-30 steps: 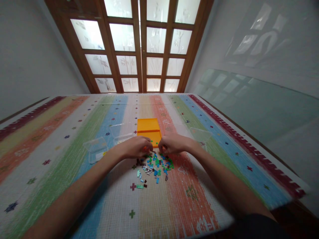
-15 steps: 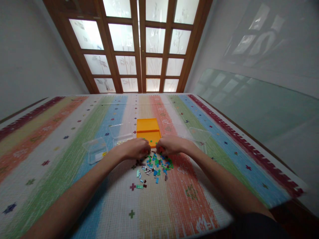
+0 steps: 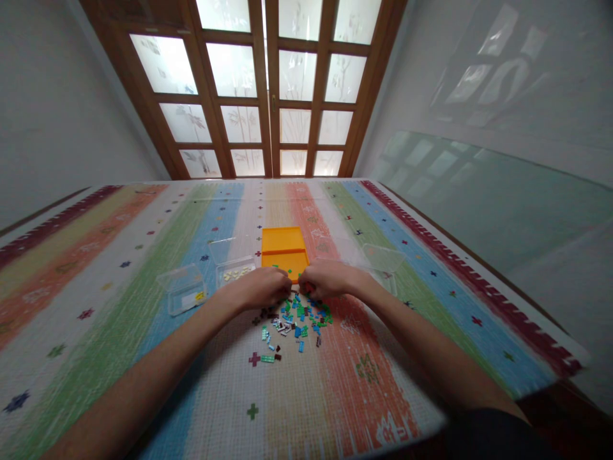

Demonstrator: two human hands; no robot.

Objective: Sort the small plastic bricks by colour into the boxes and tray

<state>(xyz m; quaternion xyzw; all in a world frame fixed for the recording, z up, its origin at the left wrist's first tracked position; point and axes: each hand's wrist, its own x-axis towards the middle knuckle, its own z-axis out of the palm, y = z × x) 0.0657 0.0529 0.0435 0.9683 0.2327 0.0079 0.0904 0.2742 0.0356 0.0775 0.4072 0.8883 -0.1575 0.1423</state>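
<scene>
A loose pile of small blue, green, brown and grey bricks (image 3: 297, 331) lies on the striped cloth. At its far left edge is my left hand (image 3: 271, 287), its fingers closed; what they hold, if anything, is too small to tell. My right hand (image 3: 322, 279) is closed at the pile's far right edge, and its fingertips are likewise unclear. Just beyond both hands lies an open orange case (image 3: 283, 240), with a few green pieces in its near half. The hands partly cover its near corners.
Left of the case, a clear box (image 3: 236, 269) holds pale pieces. Farther left, another open clear box (image 3: 183, 300) contains yellow pieces. A clear container (image 3: 383, 257) is beyond my right wrist. The striped cloth (image 3: 230, 409) covers the table; wooden doors stand behind it.
My left hand has shifted slightly right, closer to my right hand, and more of the pale pieces in the clear box shows. My right hand has barely moved.
</scene>
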